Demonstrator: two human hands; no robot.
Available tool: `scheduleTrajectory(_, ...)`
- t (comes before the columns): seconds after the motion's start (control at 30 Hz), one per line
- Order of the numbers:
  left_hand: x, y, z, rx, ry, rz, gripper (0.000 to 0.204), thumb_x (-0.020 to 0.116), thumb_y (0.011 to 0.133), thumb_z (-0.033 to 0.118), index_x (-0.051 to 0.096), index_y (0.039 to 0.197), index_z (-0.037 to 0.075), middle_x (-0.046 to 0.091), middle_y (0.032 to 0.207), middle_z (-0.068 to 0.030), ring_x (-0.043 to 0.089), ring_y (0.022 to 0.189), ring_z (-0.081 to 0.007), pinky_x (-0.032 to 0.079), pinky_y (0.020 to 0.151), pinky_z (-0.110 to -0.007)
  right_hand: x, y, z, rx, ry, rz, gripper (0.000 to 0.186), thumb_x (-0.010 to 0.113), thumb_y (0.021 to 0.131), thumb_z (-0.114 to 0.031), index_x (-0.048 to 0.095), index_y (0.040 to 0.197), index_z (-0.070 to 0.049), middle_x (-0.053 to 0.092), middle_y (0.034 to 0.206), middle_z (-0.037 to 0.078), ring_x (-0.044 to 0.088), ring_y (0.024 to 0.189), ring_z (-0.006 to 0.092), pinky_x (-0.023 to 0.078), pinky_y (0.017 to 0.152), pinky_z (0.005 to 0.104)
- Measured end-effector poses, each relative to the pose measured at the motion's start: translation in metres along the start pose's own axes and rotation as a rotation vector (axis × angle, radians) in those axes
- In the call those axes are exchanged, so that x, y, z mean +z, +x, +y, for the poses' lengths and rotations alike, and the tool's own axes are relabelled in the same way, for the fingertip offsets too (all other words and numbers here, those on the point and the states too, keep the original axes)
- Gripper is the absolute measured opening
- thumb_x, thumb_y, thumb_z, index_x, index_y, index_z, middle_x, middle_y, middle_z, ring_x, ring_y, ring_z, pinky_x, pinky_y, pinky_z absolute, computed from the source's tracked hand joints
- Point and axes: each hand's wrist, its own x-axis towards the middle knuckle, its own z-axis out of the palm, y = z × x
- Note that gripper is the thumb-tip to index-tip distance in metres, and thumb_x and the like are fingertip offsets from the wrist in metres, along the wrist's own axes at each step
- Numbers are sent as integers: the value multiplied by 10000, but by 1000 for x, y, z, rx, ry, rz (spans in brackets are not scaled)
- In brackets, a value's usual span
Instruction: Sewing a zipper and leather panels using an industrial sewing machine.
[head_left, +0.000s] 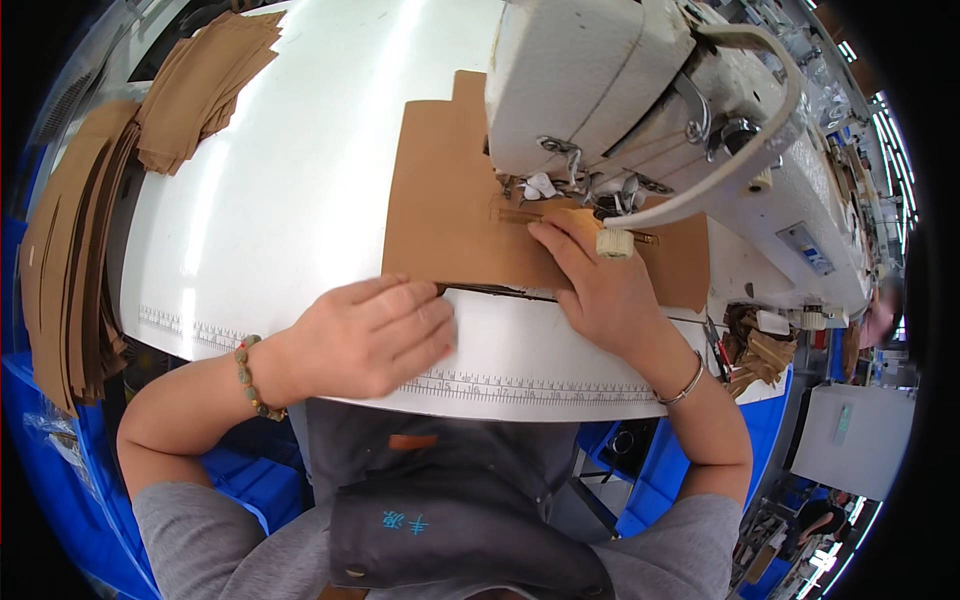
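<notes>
A flat brown panel [436,205], leather-like, lies on the white table under the head of a sewing machine [575,90]. A narrow slot with a gold-toned strip [648,238], perhaps a zipper, runs across it near the presser foot. My left hand [365,335] is at the panel's near edge towards the left, its fingers curled together with the tips on that edge. My right hand [610,295] rests on the panel just in front of the needle area, fingers stretched out and pressing down. The machine head partly hides the right fingertips and the panel's far right.
Stacked brown pieces [205,85] lie at the table's far left, and longer brown strips [70,260] hang over its left side. Brown scraps [755,350] sit at the right near red-handled snips [718,345]. A printed ruler [540,392] follows the near table edge. Blue bins [255,487] stand below.
</notes>
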Motion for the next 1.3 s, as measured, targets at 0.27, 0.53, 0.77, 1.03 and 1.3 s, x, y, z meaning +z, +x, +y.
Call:
scheduleTrajectory(0.27,11,12,-28,-658,98,-344,413,712,953,282,671,1304,67,616,1420,-136,472,1421,-351,392,1015,-587,-8,16,4,131,28,-148,288,632,967,-138,666,1240,-54,672,1220,129,683,1031,346,560,867,428)
scheduleTrajectory(0.53,73,51,-121,-565,-57,-198,422,628,979,308,629,1356,119,568,1469,-103,467,1407,-334,342,1072,-680,3,17,3,31,87,152,345,699,894,-132,684,1233,-68,714,999,158,679,837,387,560,796,442)
scheduleTrajectory(0.77,86,68,-131,-716,-554,-38,410,609,963,304,628,1296,65,663,1310,-119,610,1236,-326,290,1053,-772,-9,22,1,190,145,-48,317,683,941,-168,680,1254,-110,735,920,163,700,778,353,552,740,441)
scheduleTrajectory(1.03,102,65,-144,-615,-271,-161,335,619,951,288,647,1199,64,704,1114,-125,628,1123,-312,301,1065,-687,-18,28,-5,158,194,-72,239,625,1000,-158,668,1225,-89,727,988,155,711,883,368,553,782,432)
scheduleTrajectory(1.3,104,70,-143,-604,-254,-78,265,647,934,282,681,1089,70,705,1039,-108,641,1054,-295,349,1028,-620,-22,26,-14,115,180,-76,237,607,1001,-140,656,1220,-63,689,1188,99,706,959,356,555,827,426)
